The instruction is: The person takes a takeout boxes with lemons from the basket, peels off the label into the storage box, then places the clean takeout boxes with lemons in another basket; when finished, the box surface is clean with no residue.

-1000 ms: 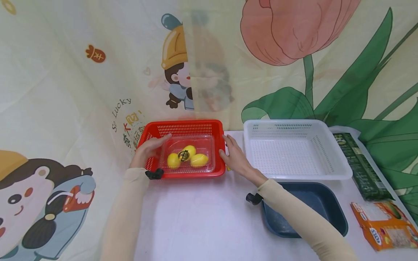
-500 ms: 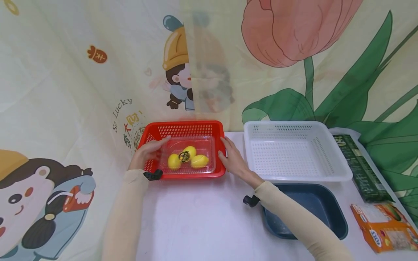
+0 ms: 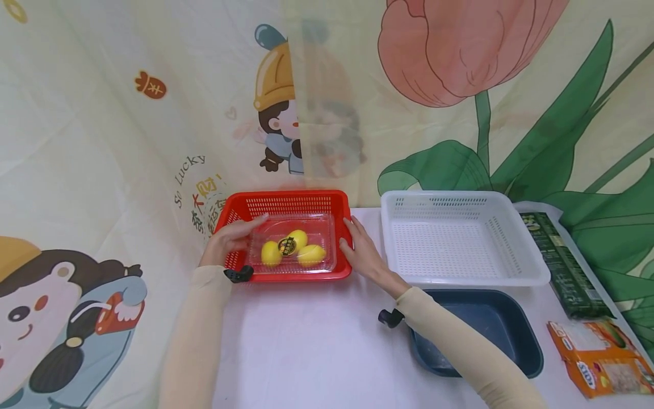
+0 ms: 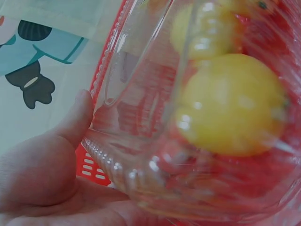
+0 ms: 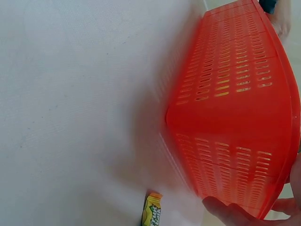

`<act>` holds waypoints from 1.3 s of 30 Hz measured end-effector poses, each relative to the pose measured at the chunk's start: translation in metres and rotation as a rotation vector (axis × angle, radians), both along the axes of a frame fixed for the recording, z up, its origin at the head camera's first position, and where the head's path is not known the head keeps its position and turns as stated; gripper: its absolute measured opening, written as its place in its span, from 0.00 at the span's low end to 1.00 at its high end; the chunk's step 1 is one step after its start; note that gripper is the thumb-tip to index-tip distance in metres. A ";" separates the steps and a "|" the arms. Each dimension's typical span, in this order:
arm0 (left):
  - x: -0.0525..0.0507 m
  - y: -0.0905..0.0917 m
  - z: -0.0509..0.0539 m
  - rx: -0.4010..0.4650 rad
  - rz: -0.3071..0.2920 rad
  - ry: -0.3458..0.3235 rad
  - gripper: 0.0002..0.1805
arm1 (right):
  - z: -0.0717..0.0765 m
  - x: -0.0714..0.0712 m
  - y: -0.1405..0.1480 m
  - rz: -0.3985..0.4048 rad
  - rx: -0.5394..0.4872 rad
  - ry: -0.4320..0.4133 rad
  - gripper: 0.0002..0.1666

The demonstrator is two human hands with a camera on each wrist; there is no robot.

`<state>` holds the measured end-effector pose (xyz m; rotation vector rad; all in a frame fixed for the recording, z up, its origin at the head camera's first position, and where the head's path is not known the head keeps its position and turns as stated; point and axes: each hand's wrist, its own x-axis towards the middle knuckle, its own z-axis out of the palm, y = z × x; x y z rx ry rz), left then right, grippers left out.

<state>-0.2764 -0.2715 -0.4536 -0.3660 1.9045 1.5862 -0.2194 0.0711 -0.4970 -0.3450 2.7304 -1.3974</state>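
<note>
the clear box (image 3: 315, 226) of lemons (image 3: 311, 255) sits inside the red basket (image 3: 291, 277) on the bench (image 3: 306, 341). at the red basket's left end, the left hand (image 3: 230, 236) touches the clear box, its grip wide; at the right end, the right hand (image 3: 366, 251) grips the red basket's rim.

Both hands (image 3: 229, 238) (image 3: 367, 253) reach forward, well apart.

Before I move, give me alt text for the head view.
A left hand at a clear box of yellow fruit in a red basket, a right hand on the basket's right rim. Further right sit a white basket, blue tray, green packet and orange packet.
</note>
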 end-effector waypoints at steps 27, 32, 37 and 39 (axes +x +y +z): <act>-0.006 -0.004 0.006 0.066 -0.062 -0.001 0.33 | -0.002 -0.001 0.001 0.020 -0.004 -0.001 0.40; -0.006 -0.003 0.019 0.057 -0.034 0.010 0.36 | -0.002 -0.003 0.002 0.037 0.001 0.005 0.40; -0.004 -0.001 0.034 0.088 0.029 0.015 0.35 | -0.003 -0.003 0.002 0.038 0.006 0.015 0.41; 0.000 -0.001 0.041 0.098 0.023 0.024 0.35 | -0.003 -0.003 0.002 0.039 0.004 0.014 0.41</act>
